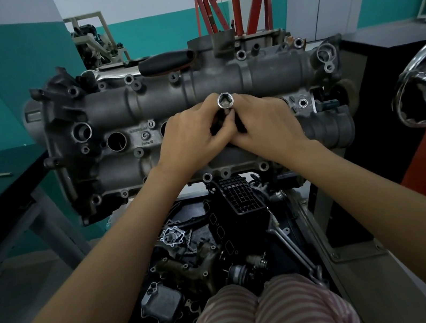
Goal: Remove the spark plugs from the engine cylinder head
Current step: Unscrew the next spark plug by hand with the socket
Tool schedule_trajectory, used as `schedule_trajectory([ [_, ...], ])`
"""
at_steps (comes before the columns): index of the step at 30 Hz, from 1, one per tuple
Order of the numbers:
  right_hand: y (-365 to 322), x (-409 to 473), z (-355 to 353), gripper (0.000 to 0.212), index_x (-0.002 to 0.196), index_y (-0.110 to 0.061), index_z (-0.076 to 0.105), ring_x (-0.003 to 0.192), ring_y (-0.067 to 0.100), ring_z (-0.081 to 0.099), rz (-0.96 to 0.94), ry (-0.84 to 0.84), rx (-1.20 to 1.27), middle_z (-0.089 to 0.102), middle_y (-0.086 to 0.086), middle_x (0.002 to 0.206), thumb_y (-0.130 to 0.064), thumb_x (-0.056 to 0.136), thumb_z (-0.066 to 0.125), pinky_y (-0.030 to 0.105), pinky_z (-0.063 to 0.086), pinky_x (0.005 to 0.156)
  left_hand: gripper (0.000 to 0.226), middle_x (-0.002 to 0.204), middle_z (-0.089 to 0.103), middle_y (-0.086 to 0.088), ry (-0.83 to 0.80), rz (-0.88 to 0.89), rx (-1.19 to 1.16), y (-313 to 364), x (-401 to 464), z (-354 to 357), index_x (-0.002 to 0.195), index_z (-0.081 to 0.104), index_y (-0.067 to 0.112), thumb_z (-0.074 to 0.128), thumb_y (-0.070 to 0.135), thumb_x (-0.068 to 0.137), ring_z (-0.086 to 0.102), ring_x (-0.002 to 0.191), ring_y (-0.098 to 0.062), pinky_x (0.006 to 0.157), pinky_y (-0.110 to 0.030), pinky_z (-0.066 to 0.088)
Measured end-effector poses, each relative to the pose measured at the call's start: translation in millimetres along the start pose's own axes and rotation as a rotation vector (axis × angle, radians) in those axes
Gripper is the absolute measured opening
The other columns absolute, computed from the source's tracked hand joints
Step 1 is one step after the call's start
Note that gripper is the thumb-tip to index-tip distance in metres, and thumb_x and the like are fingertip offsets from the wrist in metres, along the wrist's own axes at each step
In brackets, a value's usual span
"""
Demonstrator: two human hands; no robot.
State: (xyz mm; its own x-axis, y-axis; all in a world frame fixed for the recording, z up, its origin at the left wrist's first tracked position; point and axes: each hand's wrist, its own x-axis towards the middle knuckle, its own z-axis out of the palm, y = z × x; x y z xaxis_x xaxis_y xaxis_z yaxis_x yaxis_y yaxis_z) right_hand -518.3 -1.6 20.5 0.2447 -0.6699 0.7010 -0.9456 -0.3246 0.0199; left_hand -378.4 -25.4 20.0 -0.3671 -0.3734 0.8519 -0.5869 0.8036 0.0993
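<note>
We see the big grey engine cylinder head [194, 125] sitting on a stand in front of us. Both of our hands are on the middle of it, close together and touching. Our left hand [191, 139] and our right hand [268, 126] curl their fingers around a shiny metal socket [225, 101]. The socket stands up between our fingertips, and its open end with the six-sided hole faces up at us. We cannot tell if a spark plug is inside it. To the left of our hands there is a round open hole [116, 141] in the cylinder head. A black tool handle [165, 61] lies on the far edge of the engine. Under the engine, a tray [304, 219] holds many dark engine parts and a long wrench [290, 244]. A red metal frame [207, 1] stands at the back, and a shiny wheel [419, 87] is on the right.
</note>
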Motion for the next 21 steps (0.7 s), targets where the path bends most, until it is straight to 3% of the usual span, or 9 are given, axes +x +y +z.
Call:
schedule_trajectory([
  [7,1.5,-0.3,1.3,0.031,0.091,-0.008,0.061,0.071,0.025,0.058,0.001,-0.010,-0.053,0.065,0.005,0.085,-0.036,0.090,0.046,0.029,0.034,0.059,0.028,0.056,0.053,0.001,0.008,0.015,0.010,0.2,0.1,0.7,0.079,0.059,0.006,0.048,0.030,0.087,0.052,0.047,-0.023,0.045,-0.026,0.033],
  [12,-1.8,-2.3,-2.9,0.028,0.073,-0.004,0.065,0.056,0.030,0.057,-0.008,0.038,-0.019,0.064,0.011,0.063,-0.028,0.085,0.057,0.027,0.027,0.055,0.045,0.059,0.060,-0.009,-0.015,-0.009,0.006,-2.6,0.5,0.5,0.077,0.063,0.004,0.044,0.044,0.089,0.057,0.053,-0.028,0.048,-0.038,0.044],
  [17,-0.9,-2.1,-1.4,0.025,0.079,-0.001,0.061,0.058,0.034,0.057,-0.046,0.022,-0.052,0.065,0.014,0.073,-0.023,0.087,0.054,0.028,0.026,0.054,0.042,0.059,0.057,-0.003,-0.023,0.015,-0.005,-1.1,0.1,-1.3,0.083,0.061,0.004,0.042,0.041,0.088,0.056,0.054,-0.026,0.048,-0.032,0.040],
  [21,-0.5,0.0,1.0,0.048,0.106,-0.008,0.054,0.075,0.027,0.060,-0.024,0.025,-0.033,0.062,0.004,0.103,-0.043,0.086,0.030,0.030,0.035,0.061,0.032,0.060,0.046,0.007,-0.007,0.007,-0.013,1.0,-0.1,-1.3,0.086,0.060,0.003,0.044,0.031,0.085,0.053,0.050,-0.025,0.047,-0.029,0.039],
])
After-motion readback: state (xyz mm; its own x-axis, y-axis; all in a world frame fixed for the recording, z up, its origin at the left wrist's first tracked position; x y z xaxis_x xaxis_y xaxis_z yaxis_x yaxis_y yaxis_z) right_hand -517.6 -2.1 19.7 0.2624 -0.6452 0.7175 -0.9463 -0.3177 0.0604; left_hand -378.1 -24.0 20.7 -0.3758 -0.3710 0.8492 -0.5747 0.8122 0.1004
